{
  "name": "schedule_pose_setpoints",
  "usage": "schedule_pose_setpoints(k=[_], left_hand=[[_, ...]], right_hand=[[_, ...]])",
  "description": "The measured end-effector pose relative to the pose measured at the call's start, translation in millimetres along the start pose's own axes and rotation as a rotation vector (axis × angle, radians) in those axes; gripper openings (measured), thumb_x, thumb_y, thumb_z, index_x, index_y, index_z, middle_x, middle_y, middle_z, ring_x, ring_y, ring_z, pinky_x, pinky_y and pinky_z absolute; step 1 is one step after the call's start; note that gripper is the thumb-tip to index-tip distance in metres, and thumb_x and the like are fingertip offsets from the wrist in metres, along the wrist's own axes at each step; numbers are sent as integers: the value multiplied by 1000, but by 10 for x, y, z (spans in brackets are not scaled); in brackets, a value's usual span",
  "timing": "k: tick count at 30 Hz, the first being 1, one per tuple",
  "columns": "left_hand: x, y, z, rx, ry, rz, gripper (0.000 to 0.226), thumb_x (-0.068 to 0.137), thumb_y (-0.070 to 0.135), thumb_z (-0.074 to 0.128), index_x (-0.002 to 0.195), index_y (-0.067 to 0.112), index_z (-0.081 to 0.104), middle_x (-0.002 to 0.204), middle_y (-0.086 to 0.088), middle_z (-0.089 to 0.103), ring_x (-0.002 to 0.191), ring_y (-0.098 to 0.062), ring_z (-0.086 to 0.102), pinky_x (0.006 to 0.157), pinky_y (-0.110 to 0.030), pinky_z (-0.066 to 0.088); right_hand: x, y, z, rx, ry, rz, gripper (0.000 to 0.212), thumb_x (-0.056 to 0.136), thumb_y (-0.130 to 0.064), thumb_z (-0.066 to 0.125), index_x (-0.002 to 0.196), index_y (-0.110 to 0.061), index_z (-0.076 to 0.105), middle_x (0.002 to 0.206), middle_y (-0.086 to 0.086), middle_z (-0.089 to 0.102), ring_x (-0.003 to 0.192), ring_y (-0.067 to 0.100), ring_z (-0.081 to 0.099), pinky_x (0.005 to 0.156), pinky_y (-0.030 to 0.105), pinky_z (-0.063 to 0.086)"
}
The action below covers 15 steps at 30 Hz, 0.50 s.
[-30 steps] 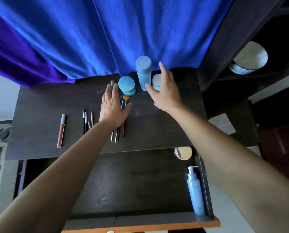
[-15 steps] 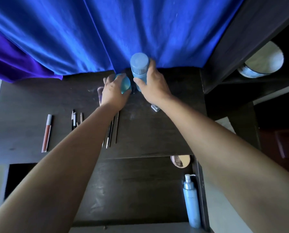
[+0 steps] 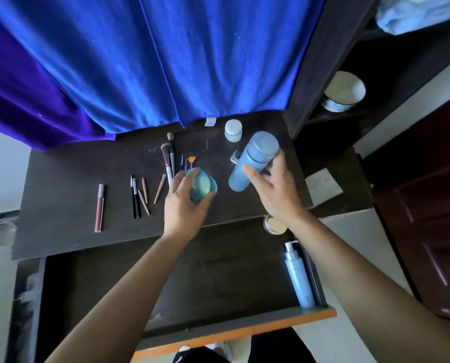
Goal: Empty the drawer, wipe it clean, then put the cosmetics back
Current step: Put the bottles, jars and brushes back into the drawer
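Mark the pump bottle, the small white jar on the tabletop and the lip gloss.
pump bottle (image 3: 299,281): head view, mid body.
small white jar (image 3: 233,126): head view, its lid.
lip gloss (image 3: 99,211): head view, reddish tube.

Left hand (image 3: 183,208) grips jar (image 3: 202,189), seemingly; right hand (image 3: 274,192), bottle (image 3: 254,159).

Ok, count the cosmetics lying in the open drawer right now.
2. A pale blue pump bottle lies along the drawer's right wall; a round compact sits in its back right corner, partly under the tabletop. The arms may hide others.
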State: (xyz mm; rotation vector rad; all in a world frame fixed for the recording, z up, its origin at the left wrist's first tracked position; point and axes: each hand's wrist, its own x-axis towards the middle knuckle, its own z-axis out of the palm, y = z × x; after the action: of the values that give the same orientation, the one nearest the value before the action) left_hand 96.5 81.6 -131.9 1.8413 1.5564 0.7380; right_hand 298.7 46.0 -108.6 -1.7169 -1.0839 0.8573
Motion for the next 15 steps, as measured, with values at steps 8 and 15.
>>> schedule_pose_setpoints(k=[8, 15], left_hand=[[-1097, -569, 334, -5, -246, -48, 58, 78, 32, 79, 131, 25, 57, 132, 4, 52, 117, -17, 54, 98, -23, 42], [-1538, -904, 538, 26, -363, -112, 57, 79, 28, 78, 131, 22, 57, 130, 1, 53, 116, -21, 54, 98, -35, 50]], right_hand=[[-1355, 836, -106, -291, -13, 177, 59, 88, -59, 61, 133, -27, 42, 123, -9, 58, 112, 11, 60, 94, 36, 53], [-1563, 1395, 130, -618, -244, 376, 59, 94, -45, 61, 138, -12, 39, 125, 10, 63, 112, 31, 61, 88, 39, 48]])
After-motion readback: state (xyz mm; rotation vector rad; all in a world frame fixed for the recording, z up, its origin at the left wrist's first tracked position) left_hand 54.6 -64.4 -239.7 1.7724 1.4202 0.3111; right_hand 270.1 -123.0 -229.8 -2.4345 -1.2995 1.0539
